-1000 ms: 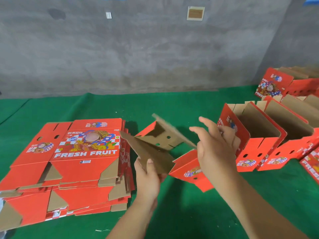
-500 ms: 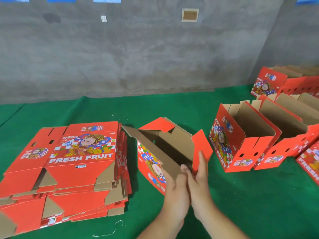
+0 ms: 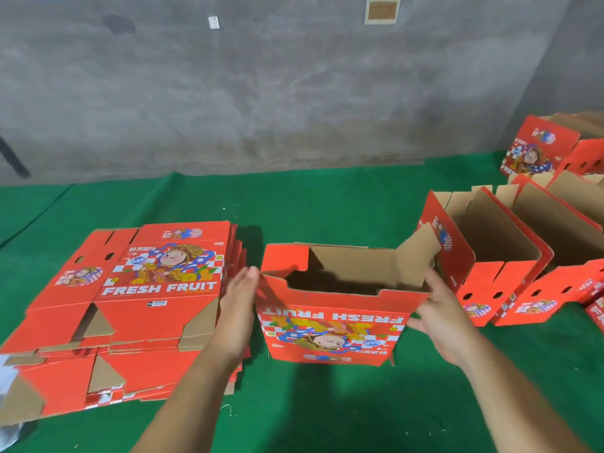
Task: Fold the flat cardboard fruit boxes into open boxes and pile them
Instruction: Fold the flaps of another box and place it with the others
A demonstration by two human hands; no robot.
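A red "FRESH FRUIT" box [image 3: 330, 325] stands opened up on the green mat in the middle, its print upside down toward me and its brown top flaps raised. My left hand [image 3: 240, 305] lies flat with straight fingers against the box's left end. My right hand [image 3: 439, 312] holds the box's right front corner, thumb up by the side flap and fingers across the red front face. A pile of flat boxes [image 3: 137, 289] lies to the left. Folded open boxes [image 3: 483, 253] stand in a row to the right.
More folded red boxes [image 3: 539, 148] sit at the far right by the grey concrete wall [image 3: 261, 93]. The green mat [image 3: 327, 204] covers the floor around the piles. A dark slanted leg [image 3: 13, 158] shows at the left edge.
The box has turned from a half-open shape on its side to upright with its printed face toward me. My hands moved apart from its near corner to its two ends.
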